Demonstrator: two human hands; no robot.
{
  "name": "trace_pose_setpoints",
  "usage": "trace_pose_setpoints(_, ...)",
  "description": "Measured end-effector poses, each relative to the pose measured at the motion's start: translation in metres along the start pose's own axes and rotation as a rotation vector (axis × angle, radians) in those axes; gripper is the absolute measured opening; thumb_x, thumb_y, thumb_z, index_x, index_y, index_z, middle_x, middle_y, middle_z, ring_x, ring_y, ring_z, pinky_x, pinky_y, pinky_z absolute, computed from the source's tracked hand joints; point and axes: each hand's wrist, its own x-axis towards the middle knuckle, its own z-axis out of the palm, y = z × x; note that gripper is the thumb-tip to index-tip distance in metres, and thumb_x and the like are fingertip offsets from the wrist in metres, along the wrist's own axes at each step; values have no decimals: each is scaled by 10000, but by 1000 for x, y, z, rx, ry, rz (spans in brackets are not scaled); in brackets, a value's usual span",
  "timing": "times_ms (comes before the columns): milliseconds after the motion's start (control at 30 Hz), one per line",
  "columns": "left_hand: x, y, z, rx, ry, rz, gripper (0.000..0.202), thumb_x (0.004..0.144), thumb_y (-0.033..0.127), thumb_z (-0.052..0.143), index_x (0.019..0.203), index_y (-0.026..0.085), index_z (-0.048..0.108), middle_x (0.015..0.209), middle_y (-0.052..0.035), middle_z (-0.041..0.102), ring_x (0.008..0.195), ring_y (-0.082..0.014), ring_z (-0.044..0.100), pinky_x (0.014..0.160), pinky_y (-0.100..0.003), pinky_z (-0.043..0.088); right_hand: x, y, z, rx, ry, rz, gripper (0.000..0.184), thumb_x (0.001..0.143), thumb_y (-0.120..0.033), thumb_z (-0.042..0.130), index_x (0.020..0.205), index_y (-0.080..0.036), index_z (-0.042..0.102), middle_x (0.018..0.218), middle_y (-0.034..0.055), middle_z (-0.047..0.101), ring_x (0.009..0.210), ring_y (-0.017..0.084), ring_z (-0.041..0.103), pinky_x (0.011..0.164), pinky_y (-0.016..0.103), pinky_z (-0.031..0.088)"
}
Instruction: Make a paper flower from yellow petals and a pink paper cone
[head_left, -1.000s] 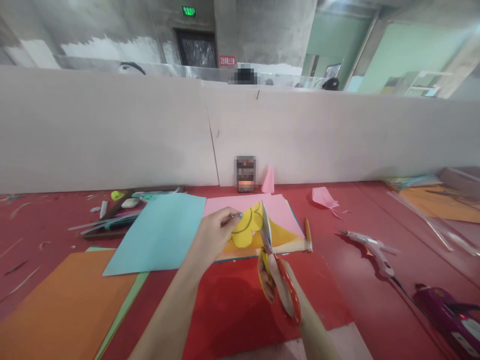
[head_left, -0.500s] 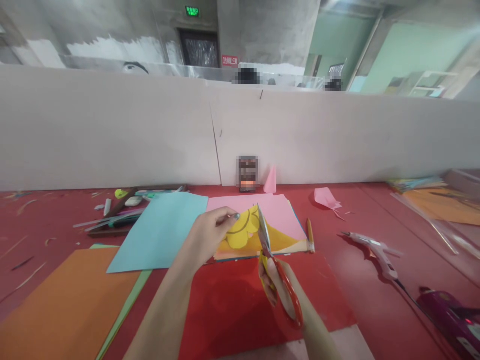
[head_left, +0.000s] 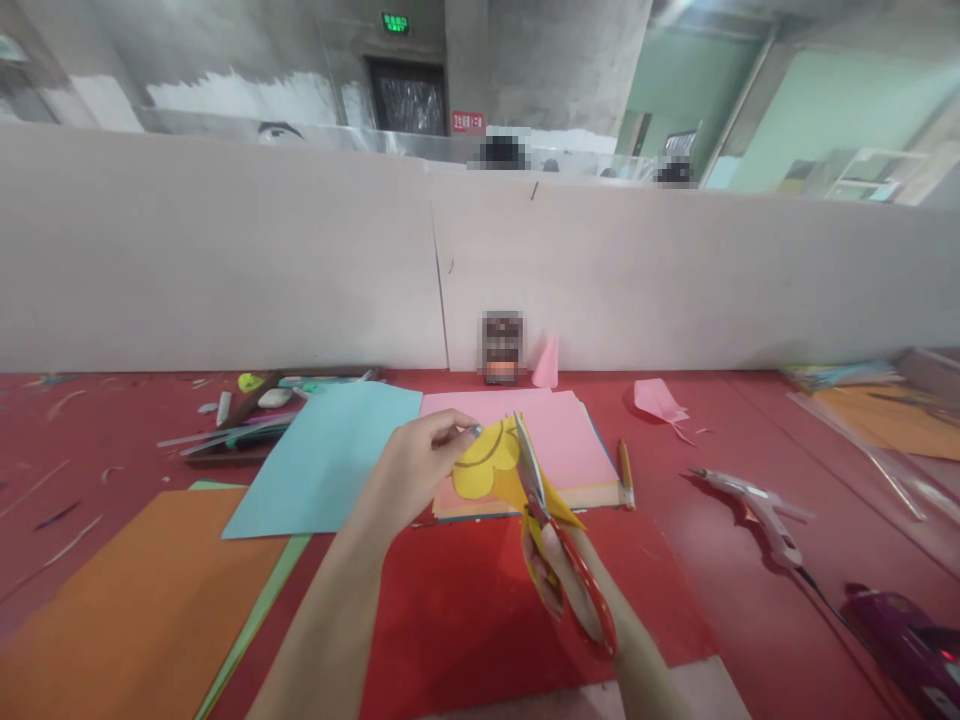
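Observation:
Between the thumb and fingers of my left hand (head_left: 431, 455) is a piece of yellow paper (head_left: 474, 478) with scalloped edges and a dark curved line drawn on it. My right hand (head_left: 551, 560) is wrapped round the handles of red-handled scissors (head_left: 536, 485). The blades point away from me and meet the right part of the yellow paper. A strip of that paper hangs beside the blades and over the right hand. Below the paper lie a stack of pink sheets (head_left: 577, 440) and a red sheet (head_left: 465, 620).
Blue paper (head_left: 322, 470) and orange paper (head_left: 150, 580) lie to the left, by a tray of tools (head_left: 225, 455). A glue gun (head_left: 750, 505), a pencil-like stick (head_left: 626, 475) and a purple device (head_left: 900, 640) are on the right. A pink cone (head_left: 548, 365) stands by the white partition (head_left: 225, 260).
The yellow strip on the right has swung down and inward against the scissors and my right hand. The scissor blades remain at the paper, and my left hand keeps its hold.

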Motion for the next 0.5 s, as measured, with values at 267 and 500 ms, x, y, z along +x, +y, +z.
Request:
trace_pose_setpoints(267,0,-1,-3,-9,26,2,264,782,443,477,855,226,608,683,17,567,661,-143,516,641,-256,394,-4,-8,3,-52,-30,28,445,782,-633,421,729,-192,449,514,-65,388,326,31,333,307,163,253)
trace_pose_setpoints(500,-1,2,-2,-29,90,17,270,767,441,493,849,220,625,695,5,600,664,-145,542,620,-247,408,-6,-11,7,-60,0,11,426,802,-614,403,735,-195,442,498,-71,377,312,29,299,298,161,247)
